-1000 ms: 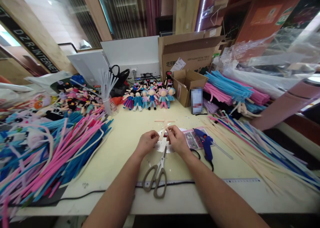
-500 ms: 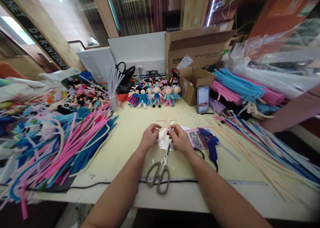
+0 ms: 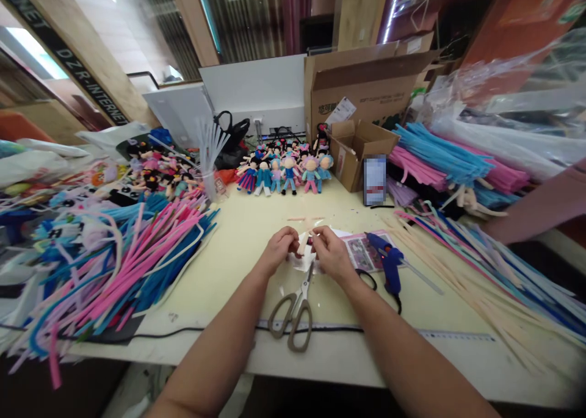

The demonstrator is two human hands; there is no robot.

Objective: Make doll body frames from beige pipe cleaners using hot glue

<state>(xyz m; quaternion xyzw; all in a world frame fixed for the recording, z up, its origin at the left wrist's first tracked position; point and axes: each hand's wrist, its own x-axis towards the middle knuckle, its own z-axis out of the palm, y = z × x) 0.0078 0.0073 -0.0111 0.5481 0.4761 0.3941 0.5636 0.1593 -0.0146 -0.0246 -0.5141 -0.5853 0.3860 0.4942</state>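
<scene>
At the middle of the pale yellow table (image 3: pixel 229 265), my left hand (image 3: pixel 279 250) and my right hand (image 3: pixel 330 254) pinch a short beige pipe cleaner piece (image 3: pixel 303 242) between them. Both sets of fingers are closed on it, over a scrap of white paper. Another beige piece (image 3: pixel 306 219) lies flat just beyond the hands. Grey-handled scissors (image 3: pixel 293 311) lie open right below my hands. A blue glue gun (image 3: pixel 388 260) rests to the right of my right hand.
A heap of pink and blue pipe cleaners (image 3: pixel 114 259) fills the left side. Beige, blue and pink bundles (image 3: pixel 462 265) cover the right. Finished small dolls (image 3: pixel 286 171) stand at the back by cardboard boxes (image 3: pixel 361 100). A black cable (image 3: pixel 192 331) and ruler run along the front edge.
The hands have drawn slightly closer together around the beige piece. The view has shifted a little to the left and down.
</scene>
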